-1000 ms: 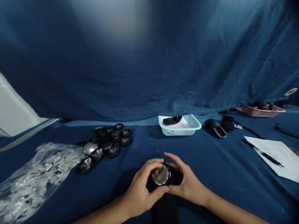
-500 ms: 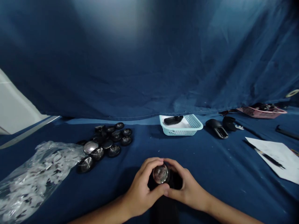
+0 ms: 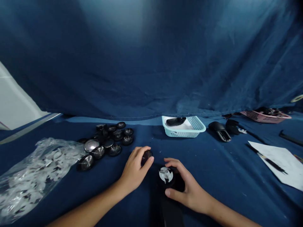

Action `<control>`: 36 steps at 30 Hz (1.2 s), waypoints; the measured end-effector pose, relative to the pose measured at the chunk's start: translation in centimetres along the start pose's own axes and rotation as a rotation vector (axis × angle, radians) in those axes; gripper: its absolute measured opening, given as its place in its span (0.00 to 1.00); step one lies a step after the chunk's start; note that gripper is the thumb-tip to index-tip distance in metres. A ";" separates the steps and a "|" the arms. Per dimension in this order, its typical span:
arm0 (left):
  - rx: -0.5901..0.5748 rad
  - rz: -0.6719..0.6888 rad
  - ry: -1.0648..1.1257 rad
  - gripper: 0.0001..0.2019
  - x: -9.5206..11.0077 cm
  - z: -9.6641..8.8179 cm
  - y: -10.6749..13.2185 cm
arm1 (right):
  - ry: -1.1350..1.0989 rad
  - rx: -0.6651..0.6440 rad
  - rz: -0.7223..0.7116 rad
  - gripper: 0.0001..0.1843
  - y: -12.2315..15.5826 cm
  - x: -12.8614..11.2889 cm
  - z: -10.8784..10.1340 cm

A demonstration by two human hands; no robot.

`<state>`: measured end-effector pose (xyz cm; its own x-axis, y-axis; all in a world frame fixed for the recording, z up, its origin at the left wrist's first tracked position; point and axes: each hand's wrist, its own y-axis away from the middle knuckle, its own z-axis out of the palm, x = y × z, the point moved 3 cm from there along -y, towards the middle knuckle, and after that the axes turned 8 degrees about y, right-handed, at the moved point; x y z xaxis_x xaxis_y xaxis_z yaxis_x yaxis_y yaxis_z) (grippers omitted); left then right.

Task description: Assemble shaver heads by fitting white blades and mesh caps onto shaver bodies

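My right hand (image 3: pixel 189 189) grips a black lint-remover body (image 3: pixel 172 201) that stands upright near the table's front edge. Its top is uncovered and shows a white three-bladed cutter (image 3: pixel 166 174). My left hand (image 3: pixel 134 170) holds the round mesh cap (image 3: pixel 145 156) a little to the left of the body, just above the blue cloth. Farther left lies a pile of several similar round mesh caps (image 3: pixel 106 143).
A clear bag of white cutter pieces (image 3: pixel 30 176) lies at the left. A light blue basket (image 3: pixel 183 126) with a black part stands at the back middle. Black housings (image 3: pixel 220 130), a pink basket (image 3: pixel 265 115) and paper with a pen (image 3: pixel 279 159) sit right.
My left hand has taken the mesh cap off the body and moved it left, exposing the white cutter. My right hand still holds the body.
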<state>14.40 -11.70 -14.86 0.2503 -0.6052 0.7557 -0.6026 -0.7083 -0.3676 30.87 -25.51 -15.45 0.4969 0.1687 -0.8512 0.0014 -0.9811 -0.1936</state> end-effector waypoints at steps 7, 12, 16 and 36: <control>0.042 0.111 -0.011 0.12 -0.4 -0.2 -0.2 | 0.073 0.040 0.020 0.22 0.1 0.1 0.1; -0.029 0.057 -0.099 0.14 -0.6 0.2 -0.1 | 0.146 0.085 0.006 0.21 0.2 0.2 0.2; 0.027 0.101 -0.068 0.08 0.3 -0.3 0.2 | 0.205 0.113 -0.006 0.21 0.3 0.2 0.3; -0.366 0.057 0.326 0.34 3.2 2.1 3.0 | 0.563 0.085 -0.281 0.22 0.8 -0.6 0.5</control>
<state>14.97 -16.57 -14.67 -0.0058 -0.4526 0.8917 -0.8498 -0.4678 -0.2430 30.18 -26.35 -15.33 0.8677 0.3206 -0.3798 0.1410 -0.8916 -0.4304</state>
